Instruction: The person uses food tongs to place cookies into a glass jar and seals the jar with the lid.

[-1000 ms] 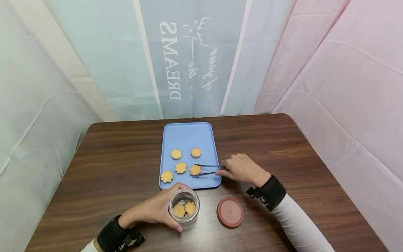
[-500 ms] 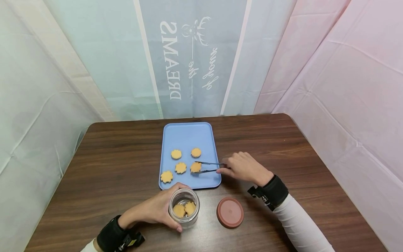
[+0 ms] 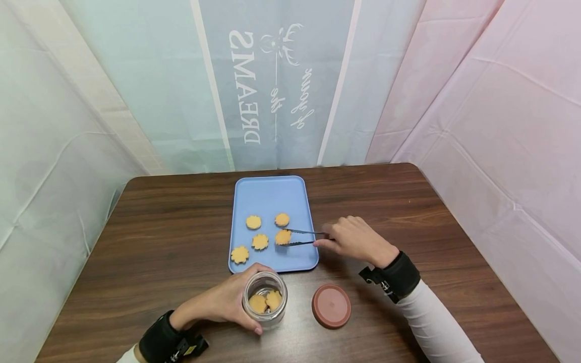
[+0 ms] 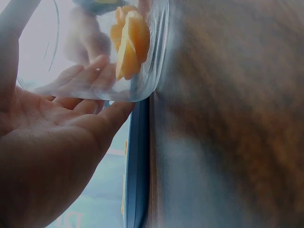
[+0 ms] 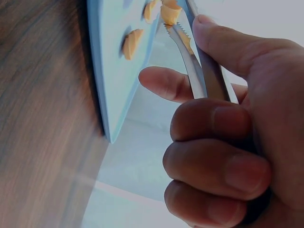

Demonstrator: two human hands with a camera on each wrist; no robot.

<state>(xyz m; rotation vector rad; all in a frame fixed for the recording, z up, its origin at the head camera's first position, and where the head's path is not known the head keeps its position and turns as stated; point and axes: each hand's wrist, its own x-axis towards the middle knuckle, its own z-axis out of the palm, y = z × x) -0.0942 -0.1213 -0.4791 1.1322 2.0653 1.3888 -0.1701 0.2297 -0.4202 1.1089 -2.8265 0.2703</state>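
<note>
1. Tray (image 3: 268,194) lies beyond the jar (image 3: 265,300).
2. Left hand (image 3: 218,305) curls round the jar (two cookies inside).
3. Right hand (image 3: 356,239) squeezes tongs (image 3: 304,237), pointing left, clamping a cookie (image 3: 283,236) over the tray.

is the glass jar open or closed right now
Open. The jar has no lid on its mouth, two cookies show inside, and the brown lid lies on the table beside it. The left hand holds it.
</note>
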